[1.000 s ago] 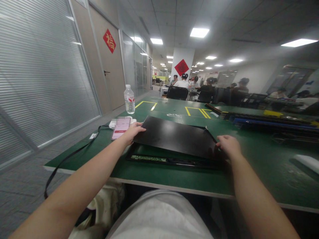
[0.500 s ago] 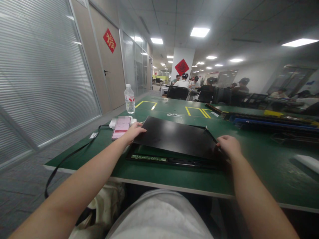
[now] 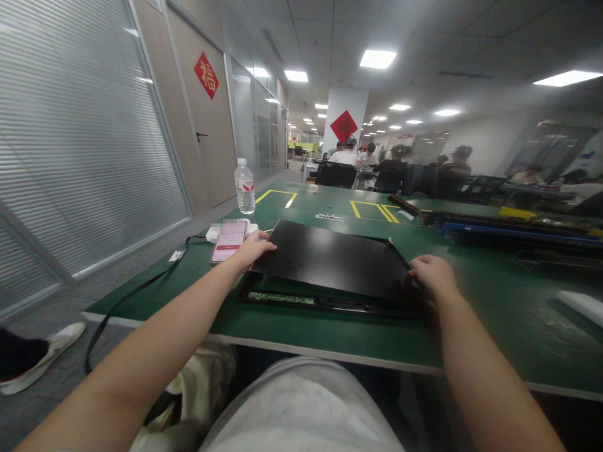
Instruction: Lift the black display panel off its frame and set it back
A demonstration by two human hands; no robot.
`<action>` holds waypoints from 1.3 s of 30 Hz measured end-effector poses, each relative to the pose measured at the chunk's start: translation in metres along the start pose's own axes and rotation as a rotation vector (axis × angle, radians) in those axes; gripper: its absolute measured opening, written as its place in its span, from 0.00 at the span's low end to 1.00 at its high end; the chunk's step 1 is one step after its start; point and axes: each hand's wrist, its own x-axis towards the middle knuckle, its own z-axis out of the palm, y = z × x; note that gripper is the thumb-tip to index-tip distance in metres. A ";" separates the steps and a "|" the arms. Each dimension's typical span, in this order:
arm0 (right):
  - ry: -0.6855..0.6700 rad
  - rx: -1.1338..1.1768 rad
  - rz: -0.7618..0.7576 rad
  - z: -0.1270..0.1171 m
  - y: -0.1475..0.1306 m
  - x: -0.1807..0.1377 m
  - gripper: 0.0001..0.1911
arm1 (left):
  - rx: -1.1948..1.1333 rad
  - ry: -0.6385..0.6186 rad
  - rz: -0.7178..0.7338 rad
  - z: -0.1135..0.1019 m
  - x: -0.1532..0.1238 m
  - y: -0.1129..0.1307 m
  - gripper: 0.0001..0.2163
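1 glossy black panel (image 3: 332, 254) sat tilted at 12 o'clock: the left hand (image 3: 257, 249) pinched its 9 o'clock edge, and the right hand (image 3: 433, 274), fingers curled, gripped it near 4 o'clock. Beneath lay a black frame (image 3: 367, 307), its green circuit board (image 3: 282, 299) bare toward 6 o'clock. Work looked partway: panel not flush with frame; whether going on or coming off, I couldn't tell.
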 end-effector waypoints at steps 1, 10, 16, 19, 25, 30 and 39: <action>-0.004 -0.004 0.002 0.000 0.000 0.000 0.12 | 0.000 -0.001 -0.002 0.000 -0.001 0.001 0.13; -0.012 -0.010 -0.012 0.001 0.002 0.002 0.13 | -0.006 0.005 -0.007 0.001 -0.004 0.004 0.14; -0.022 -0.003 -0.002 0.000 0.000 0.000 0.13 | -0.015 -0.013 -0.014 0.001 -0.004 0.003 0.14; -0.025 0.003 0.002 0.000 0.000 -0.001 0.13 | -0.010 -0.009 -0.014 0.000 -0.002 0.001 0.15; -0.017 0.003 -0.023 0.001 0.002 0.002 0.12 | -0.021 -0.010 -0.019 0.000 0.000 0.000 0.16; -0.021 -0.023 -0.010 0.000 0.001 0.002 0.12 | -0.051 -0.035 -0.022 0.000 -0.001 -0.001 0.16; -0.023 0.010 -0.002 0.000 0.000 -0.001 0.11 | -0.052 -0.025 -0.022 0.000 -0.001 -0.002 0.18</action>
